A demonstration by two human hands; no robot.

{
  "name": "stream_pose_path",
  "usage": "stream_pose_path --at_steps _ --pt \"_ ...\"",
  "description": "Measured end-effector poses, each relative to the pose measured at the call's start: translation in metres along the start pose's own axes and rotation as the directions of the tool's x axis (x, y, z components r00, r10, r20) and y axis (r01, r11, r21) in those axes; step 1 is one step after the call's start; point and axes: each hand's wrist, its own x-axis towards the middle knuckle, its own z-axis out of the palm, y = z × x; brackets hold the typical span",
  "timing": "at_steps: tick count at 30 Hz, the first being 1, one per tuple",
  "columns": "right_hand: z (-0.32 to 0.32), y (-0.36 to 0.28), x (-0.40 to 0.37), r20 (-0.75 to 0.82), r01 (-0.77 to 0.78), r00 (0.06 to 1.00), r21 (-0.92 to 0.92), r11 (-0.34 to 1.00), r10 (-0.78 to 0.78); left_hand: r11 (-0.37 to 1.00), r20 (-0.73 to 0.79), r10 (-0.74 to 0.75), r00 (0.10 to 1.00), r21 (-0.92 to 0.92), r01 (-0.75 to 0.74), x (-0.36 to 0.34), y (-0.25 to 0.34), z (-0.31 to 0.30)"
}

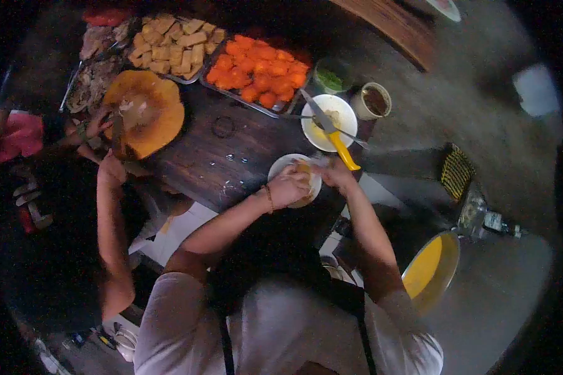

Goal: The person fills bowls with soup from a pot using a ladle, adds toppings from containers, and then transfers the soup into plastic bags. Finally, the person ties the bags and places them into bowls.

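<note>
A white bowl [275, 167] stands at the near edge of the dark wooden table. Over it, my left hand [289, 187] has its fingers closed round a yellowish-brown piece of food [304, 167], whose kind I cannot make out. My right hand [335, 175] is at the bowl's right side, close to that piece; its fingertips are blurred. Just beyond, a second white bowl [347, 107] contains pale food. Across this bowl lies a knife with a yellow handle [342, 149], and another metal utensil [355, 140] rests in it.
Trays of orange balls [256, 70] and tofu-like pieces [172, 47] line the far side, near a cup of greens [329, 78] and a tub of dark sauce [376, 100]. At left, a co-worker's hands [111, 165] work at a round board [162, 103]. A pot [455, 256] holds yellow liquid.
</note>
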Motion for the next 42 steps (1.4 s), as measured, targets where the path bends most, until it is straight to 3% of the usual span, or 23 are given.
stream_pose_path --at_steps 2,3,4,5,7,8,9,10,12,13,15,16,19,20,22,25,27,28,29,33,37,39,42 --pt "0.014 -0.002 0.053 0.288 0.239 0.951 -0.469 0.850 -0.109 0.992 0.051 0.039 0.998 0.118 -0.045 0.010 0.009 0.001" --pt "0.024 0.000 0.074 0.530 0.674 0.738 -0.548 0.495 -0.419 0.972 0.068 0.133 0.989 0.185 -0.143 0.011 0.013 -0.006" --pt "0.034 0.001 0.085 0.767 0.894 0.373 -0.449 -0.020 -0.522 0.938 0.092 0.224 0.970 0.252 -0.240 0.011 0.015 -0.011" --pt "0.042 -0.002 0.080 0.760 0.889 0.383 -0.458 -0.014 -0.526 0.936 0.096 0.234 0.967 0.246 -0.251 0.006 0.013 -0.006" --pt "0.049 -0.007 0.065 0.306 0.625 0.769 -0.544 0.559 -0.562 0.963 0.080 -0.128 0.988 0.248 0.105 -0.010 0.010 0.006" --pt "0.039 -0.035 0.025 0.231 0.381 0.922 -0.407 0.831 -0.310 0.947 0.015 -0.251 0.968 0.212 0.242 -0.008 0.024 -0.014" --pt "0.033 -0.026 0.006 0.221 0.371 0.927 -0.408 0.834 -0.305 0.950 0.019 -0.243 0.970 0.205 0.234 -0.010 0.029 -0.010" --pt "0.027 -0.015 -0.012 0.154 0.197 0.975 -0.255 0.947 -0.162 0.831 -0.093 -0.541 0.836 -0.215 0.513 -0.011 0.033 -0.005" --pt "0.040 0.021 -0.041 0.080 0.016 0.996 0.117 0.993 -0.025 0.255 0.087 -0.859 0.505 -0.782 0.569 -0.029 0.025 0.030" --pt "0.060 0.051 -0.040 0.040 0.030 0.998 0.308 0.951 -0.044 0.259 0.093 -0.853 0.513 -0.779 0.571 -0.022 0.036 0.024" --pt "0.097 0.110 -0.021 0.120 -0.067 0.993 0.573 0.817 -0.003 -0.099 0.211 -0.956 0.203 -0.884 0.456 0.000 0.066 0.002" --pt "0.109 0.121 -0.016 0.217 -0.174 0.976 0.771 0.613 0.003 -0.097 0.212 -0.955 0.208 -0.884 0.458 -0.002 0.062 0.012" --pt "0.127 0.122 -0.016 0.079 -0.034 0.995 0.830 0.556 -0.058 -0.003 0.199 -0.942 0.268 -0.807 0.591 -0.021 0.040 0.046" --pt "0.118 0.108 -0.026 0.079 -0.032 0.995 0.832 0.555 -0.061 -0.026 0.205 -0.907 0.369 -0.899 0.437 -0.022 0.035 0.045" --pt "0.086 0.082 -0.051 0.040 -0.105 0.994 0.640 0.761 0.104 -0.062 0.191 -0.863 0.467 -0.959 0.277 -0.025 0.028 0.033" --pt "0.033 0.056 -0.050 0.219 -0.094 0.975 0.308 0.947 0.025 -0.215 0.290 -0.730 0.619 -0.957 0.195 -0.023 0.023 0.002" --pt "0.026 0.057 -0.035 0.170 0.090 0.980 0.077 0.993 -0.103 0.792 -0.137 -0.450 0.883 -0.519 0.323 -0.027 0.008 0.006" --pt "0.026 0.053 -0.035 0.093 0.420 0.907 -0.289 0.860 -0.411 0.792 -0.138 -0.449 0.883 -0.520 0.322 -0.021 0.009 0.000" --pt "0.027 0.043 -0.039 0.141 0.598 0.724 -0.616 0.512 -0.676 0.826 -0.070 -0.418 0.906 -0.445 0.346 -0.013 0.015 -0.011" --pt "0.015 0.001 -0.055 0.183 0.580 0.766 -0.610 0.539 -0.616 0.830 0.058 -0.301 0.952 -0.476 0.291 -0.016 0.004 -0.009" --pt "0.012 0.006 -0.042 0.361 0.754 0.636 -0.479 0.449 -0.682 0.824 -0.017 -0.252 0.967 -0.529 0.205 -0.017 0.008 -0.010" --pt "0.009 0.015 -0.033 0.352 0.762 0.631 -0.450 0.467 -0.691 0.636 0.071 -0.486 0.871 -0.654 0.408 -0.019 0.015 -0.005" --pt "0.016 0.053 -0.016 0.249 0.747 0.664 -0.257 0.613 -0.705 0.495 0.187 -0.541 0.820 -0.718 0.490 -0.022 0.006 -0.001"
